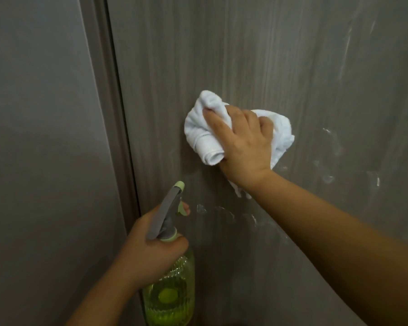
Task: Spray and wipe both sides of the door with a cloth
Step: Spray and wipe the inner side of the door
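- Your right hand point(242, 142) is spread over a bunched white cotton cloth point(206, 135) and presses it against the door; the fingers curl into the folds, with the index finger reaching up and left across the wad, so the hand both grips and pushes the cloth.
- The white cloth is crumpled into a rough ball, one rolled end sticking out below the thumb side of your hand, a looser flap showing to the right of the knuckles, and a small tail hanging under the wrist.
- Your right forearm comes in from the lower right corner and crosses in front of the door panel.
- Your left hand point(151, 245) is wrapped round the neck of a translucent yellow-green plastic spray bottle point(170, 290), fingers closed about the collar, one fingertip at the pale green trigger.
- The bottle's grey spray head point(165, 212) with its pale green nozzle tip points up and towards the door; the bottle stands roughly upright, below and left of the cloth, and apart from it.
- The grey-brown wood-grain door point(269, 55) fills most of the view; white streaks and wet smears point(327, 156) mark it right of the cloth and below your right wrist.
- A dark door frame edge point(118, 114) runs down the left of the panel, with a plain grey wall point(38, 137) beyond it.
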